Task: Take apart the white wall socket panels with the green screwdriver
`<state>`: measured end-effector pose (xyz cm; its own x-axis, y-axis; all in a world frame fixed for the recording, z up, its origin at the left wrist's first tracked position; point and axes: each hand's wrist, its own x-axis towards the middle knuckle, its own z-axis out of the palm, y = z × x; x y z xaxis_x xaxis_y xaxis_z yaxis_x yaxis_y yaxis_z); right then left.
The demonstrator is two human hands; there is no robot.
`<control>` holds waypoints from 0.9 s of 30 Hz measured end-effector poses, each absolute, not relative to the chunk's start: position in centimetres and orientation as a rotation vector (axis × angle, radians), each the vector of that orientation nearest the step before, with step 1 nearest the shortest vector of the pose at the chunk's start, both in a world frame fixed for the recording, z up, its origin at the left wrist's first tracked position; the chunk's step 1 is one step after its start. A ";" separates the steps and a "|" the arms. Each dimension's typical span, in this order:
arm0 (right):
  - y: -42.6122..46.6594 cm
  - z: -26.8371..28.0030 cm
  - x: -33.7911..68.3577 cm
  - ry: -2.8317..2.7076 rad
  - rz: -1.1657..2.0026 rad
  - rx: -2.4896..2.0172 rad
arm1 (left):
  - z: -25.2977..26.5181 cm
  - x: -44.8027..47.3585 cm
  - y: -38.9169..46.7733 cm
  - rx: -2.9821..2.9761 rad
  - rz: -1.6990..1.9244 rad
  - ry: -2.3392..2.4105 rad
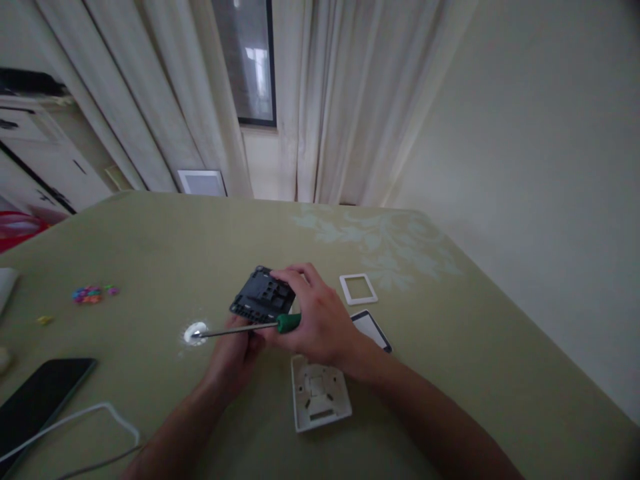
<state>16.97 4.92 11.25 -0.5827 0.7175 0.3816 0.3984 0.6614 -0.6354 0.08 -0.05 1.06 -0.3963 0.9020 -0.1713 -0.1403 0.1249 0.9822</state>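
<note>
Green table (pixel 475 347): black module (pixel 263 297) between both hands' grip.

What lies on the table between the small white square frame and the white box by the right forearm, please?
In the head view, a flat dark-edged plate lies between the white frame and the white box, partly hidden by the right hand.

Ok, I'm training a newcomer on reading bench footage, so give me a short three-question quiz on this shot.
1. True or false: the screwdriver has a red handle.
2. Which hand grips the screwdriver: A) left hand B) right hand?
3. What lies on the green tablecloth just nearer the camera than the hands?

Key:
1. False, green.
2. B. The left hand supports the black switch module from below.
3. The white back box.
</note>
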 end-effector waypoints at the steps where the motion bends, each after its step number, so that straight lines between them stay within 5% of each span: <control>1: 5.2 11.6 17.3 -2.208 0.644 -0.865 | 1.4 -0.1 0.2 0.830 1.430 1.535; 10: 7.2 14.3 20.0 -2.091 0.499 -0.904 | 4.4 -1.0 2.6 1.658 1.015 1.884; 18: 7.5 15.0 20.7 -2.057 0.567 -0.904 | 1.8 -0.7 8.5 2.062 0.438 2.039; 27: 8.9 14.2 21.4 -2.026 0.650 -0.863 | 0.7 -4.3 7.5 2.352 0.533 1.970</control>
<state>21.40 8.93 14.23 -0.4288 0.7634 0.4830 0.3398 0.6317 -0.6968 -4.30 7.51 0.67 0.1411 0.9602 0.2409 0.9506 -0.1994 0.2378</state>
